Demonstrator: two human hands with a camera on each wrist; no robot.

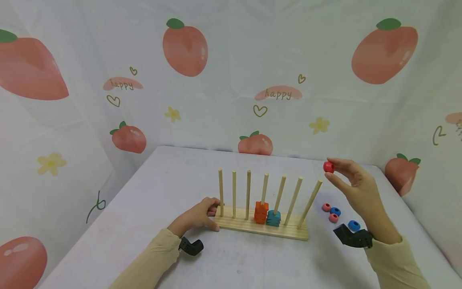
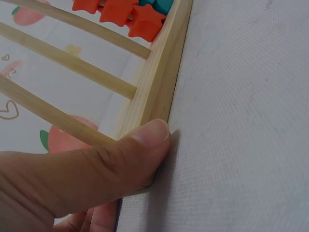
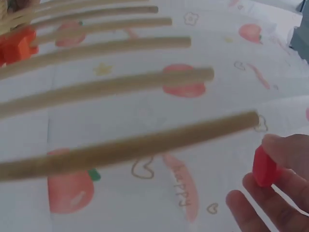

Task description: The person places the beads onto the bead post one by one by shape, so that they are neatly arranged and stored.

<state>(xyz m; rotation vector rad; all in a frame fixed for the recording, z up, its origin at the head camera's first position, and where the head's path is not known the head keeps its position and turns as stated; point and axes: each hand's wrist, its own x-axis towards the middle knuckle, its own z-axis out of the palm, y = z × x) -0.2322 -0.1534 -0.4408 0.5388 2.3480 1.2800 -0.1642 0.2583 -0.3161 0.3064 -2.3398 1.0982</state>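
Note:
A red bead [image 1: 328, 167] is pinched between the thumb and fingers of my right hand [image 1: 355, 186], raised close to the tip of the rightmost peg [image 1: 311, 202]. In the right wrist view, the red bead [image 3: 264, 166] sits just below that peg's end, apart from it. My left hand [image 1: 196, 214] grips the left end of the wooden pegboard base [image 1: 249, 228], thumb [image 2: 140, 145] along its front edge. Orange star beads [image 1: 261, 212] are stacked on the middle peg. Blue beads [image 1: 274, 218] stand on the peg to its right. The other pegs carry nothing.
Loose pink beads [image 1: 333, 218] and blue beads [image 1: 354, 225] lie on the white tabletop [image 1: 223, 261] right of the pegboard, below my right hand. A fruit-printed cloth [image 1: 223, 100] hangs behind and beside the table.

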